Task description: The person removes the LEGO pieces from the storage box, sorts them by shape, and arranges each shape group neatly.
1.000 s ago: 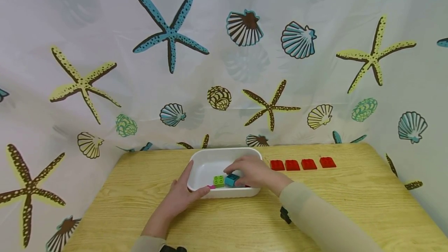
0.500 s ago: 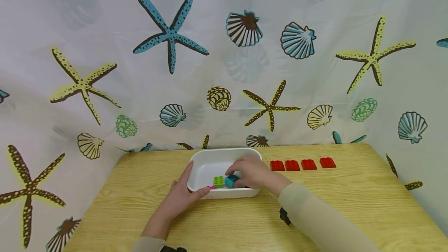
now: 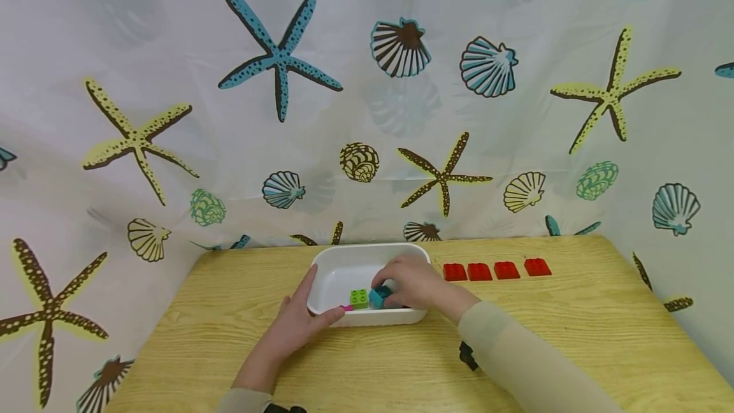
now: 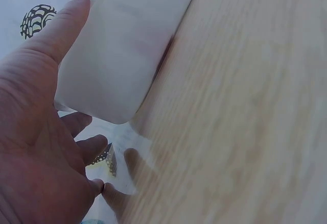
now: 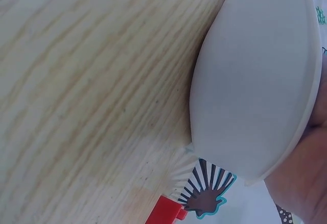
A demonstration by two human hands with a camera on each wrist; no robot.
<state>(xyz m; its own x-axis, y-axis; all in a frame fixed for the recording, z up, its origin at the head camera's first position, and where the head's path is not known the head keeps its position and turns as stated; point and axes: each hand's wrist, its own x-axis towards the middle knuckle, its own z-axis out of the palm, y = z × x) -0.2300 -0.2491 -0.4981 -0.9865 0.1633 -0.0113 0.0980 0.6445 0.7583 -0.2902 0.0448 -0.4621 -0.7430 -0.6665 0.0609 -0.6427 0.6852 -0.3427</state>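
Observation:
A white plastic tub (image 3: 338,263) stands near the back of the table. My left hand (image 3: 292,324) holds its front-left corner, thumb over the front rim and index finger along the left side. In the left wrist view that hand (image 4: 41,132) lies against the tub's outer wall (image 4: 120,50). My right hand (image 3: 410,279) reaches inside the tub and pinches a blue toy brick (image 3: 378,297) between thumb and fingers. Just left of it sits a lime-green brick (image 3: 359,299), with a bit of something pink (image 3: 346,308) beside the left thumb. The tub's wall hides the pinch in the right wrist view.
Several red bricks stand in a row right of the tub, the nearest red brick (image 3: 455,272) close to its wall. The wooden table (image 3: 573,330) extends forward and to both sides. Behind it hangs a shell-and-starfish patterned curtain (image 3: 344,113).
The blue brick has tilted and turned slightly in my right fingers inside the tub. My left hand, the tub and the red bricks have stayed in place.

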